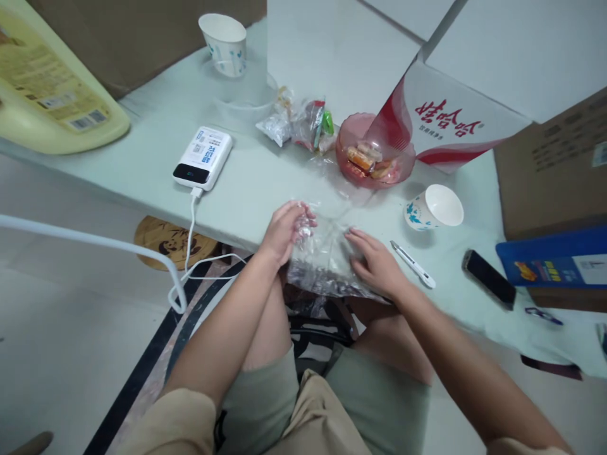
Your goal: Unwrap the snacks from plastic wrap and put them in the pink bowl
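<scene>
A clear plastic bag [327, 256] lies at the near edge of the pale green table [156, 126] and hangs over it toward my lap. My left hand [286, 229] pinches a bunched part of the bag at its left side, fingers closed on the film. My right hand [377, 265] rests flat on the bag's right side and presses it against the table. What is inside the bag cannot be made out. Behind the bag stands a pink translucent bowl [374, 155] with wrapped snacks in it.
A white power bank [203, 158] with its cable lies left. Paper cups [434, 208] [224, 43], a small white knife [412, 264], a black phone [488, 278], snack packets [303, 123], a red-and-white carton [446, 123], a brown box [554, 164] and a yellow jug [52, 82] surround the spot.
</scene>
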Available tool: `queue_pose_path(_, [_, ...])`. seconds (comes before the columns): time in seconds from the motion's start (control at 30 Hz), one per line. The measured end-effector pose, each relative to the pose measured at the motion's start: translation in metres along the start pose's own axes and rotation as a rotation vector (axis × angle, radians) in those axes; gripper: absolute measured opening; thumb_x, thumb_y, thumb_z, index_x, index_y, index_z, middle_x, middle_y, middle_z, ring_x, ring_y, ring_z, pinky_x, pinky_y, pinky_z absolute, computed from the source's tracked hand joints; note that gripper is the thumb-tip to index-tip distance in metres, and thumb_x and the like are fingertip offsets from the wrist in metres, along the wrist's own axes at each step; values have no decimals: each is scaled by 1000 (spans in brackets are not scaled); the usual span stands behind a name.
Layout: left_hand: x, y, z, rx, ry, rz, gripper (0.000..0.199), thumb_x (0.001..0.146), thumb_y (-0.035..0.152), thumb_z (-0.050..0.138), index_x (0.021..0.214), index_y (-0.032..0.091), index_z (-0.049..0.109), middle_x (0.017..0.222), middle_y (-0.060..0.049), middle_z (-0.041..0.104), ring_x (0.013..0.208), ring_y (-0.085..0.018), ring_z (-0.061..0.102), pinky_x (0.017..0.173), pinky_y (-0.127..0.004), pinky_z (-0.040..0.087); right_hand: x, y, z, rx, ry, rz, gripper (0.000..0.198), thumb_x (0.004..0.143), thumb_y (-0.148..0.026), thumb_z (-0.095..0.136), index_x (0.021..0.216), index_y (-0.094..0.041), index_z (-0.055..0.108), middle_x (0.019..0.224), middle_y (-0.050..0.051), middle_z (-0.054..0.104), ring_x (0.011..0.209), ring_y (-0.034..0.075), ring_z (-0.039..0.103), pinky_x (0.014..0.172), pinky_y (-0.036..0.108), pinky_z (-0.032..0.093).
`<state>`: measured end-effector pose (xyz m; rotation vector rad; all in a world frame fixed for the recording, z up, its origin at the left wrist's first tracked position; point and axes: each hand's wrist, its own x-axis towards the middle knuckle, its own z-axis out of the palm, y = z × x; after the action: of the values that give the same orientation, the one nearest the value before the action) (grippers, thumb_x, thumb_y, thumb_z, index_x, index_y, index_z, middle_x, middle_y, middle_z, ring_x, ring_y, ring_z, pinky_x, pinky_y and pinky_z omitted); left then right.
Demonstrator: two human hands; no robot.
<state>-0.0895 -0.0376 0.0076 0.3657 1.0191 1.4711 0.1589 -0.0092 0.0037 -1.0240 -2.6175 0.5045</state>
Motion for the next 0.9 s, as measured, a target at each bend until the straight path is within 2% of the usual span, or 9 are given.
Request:
queue_pose_path(0.1, [2, -6, -12, 292, 167, 157, 40, 70, 18, 71, 108, 22, 61, 92, -6, 69, 67, -17, 66, 55, -27, 52, -29, 0, 17, -34, 56, 75, 49, 91, -24, 52, 140, -25, 55, 150, 12, 55, 141, 32, 49, 114, 59, 40])
queue_pose_path(0.2, [-4, -5, -18, 656, 235, 420, 62, 69, 9, 69, 127, 27, 56, 120, -10, 65, 87, -22, 69, 74, -36, 58, -48, 4, 15, -67, 93, 133, 47, 94, -28, 52, 141, -26, 54, 151, 11, 53, 142, 33, 47, 114, 61, 38])
queue_pose_path(0.27, [-10, 1, -14, 926, 178, 624, 57, 72, 11, 67, 127, 27, 58, 131, -10, 61, 109, -26, 66, 93, -43, 56, -58, 7, 10, -100, 103, 159, 42, 95, -27, 49, 137, -24, 58, 150, 12, 55, 143, 34, 45, 114, 60, 38])
queue_pose_path(0.33, [-13, 10, -6, 1193, -30, 744, 44, 80, 16, 63, 123, 25, 61, 136, -8, 60, 127, -28, 58, 109, -48, 47, -65, 7, 7, -133, 160, 188, 37, 96, -28, 48, 130, -22, 62, 148, 12, 56, 146, 35, 41, 114, 60, 36])
queue_pose_path(0.43, [-9, 22, 6, 1540, -491, 684, 38, 87, 27, 60, 126, 23, 62, 146, -9, 57, 142, -29, 46, 120, -51, 36, -69, 4, 7, -141, 282, 206, 36, 95, -35, 53, 125, -19, 65, 145, 13, 58, 144, 34, 43, 116, 55, 35])
queue_pose_path(0.5, [-3, 27, 8, 1721, -674, 547, 48, 89, 34, 61, 135, 20, 58, 154, -12, 50, 146, -31, 41, 121, -51, 34, -66, 2, 10, -138, 294, 213, 43, 93, -38, 56, 131, -19, 62, 145, 14, 58, 140, 33, 47, 116, 52, 36])
queue_pose_path(0.63, [-1, 32, -5, 1845, -643, 398, 68, 90, 44, 63, 151, 21, 43, 163, -15, 36, 150, -32, 35, 122, -50, 32, -59, -1, 18, -167, 245, 250, 46, 92, -39, 58, 135, -24, 61, 151, 10, 54, 140, 34, 47, 114, 54, 34])
queue_pose_path(0.73, [-11, 33, -22, 1828, -564, 433, 76, 85, 52, 68, 151, 21, 43, 168, -16, 24, 154, -35, 26, 123, -54, 28, -58, -1, 21, -155, 293, 227, 28, 94, -34, 57, 118, -27, 70, 149, 7, 57, 138, 33, 50, 111, 54, 36])
queue_pose_path(0.9, [-39, 30, -29, 1806, -505, 555, 35, 96, 44, 53, 108, 18, 73, 148, -15, 53, 142, -31, 46, 118, -50, 39, -64, 1, 20, 21, 528, 175, 14, 94, -27, 58, 86, -25, 70, 129, 7, 70, 124, 28, 62, 102, 46, 45])
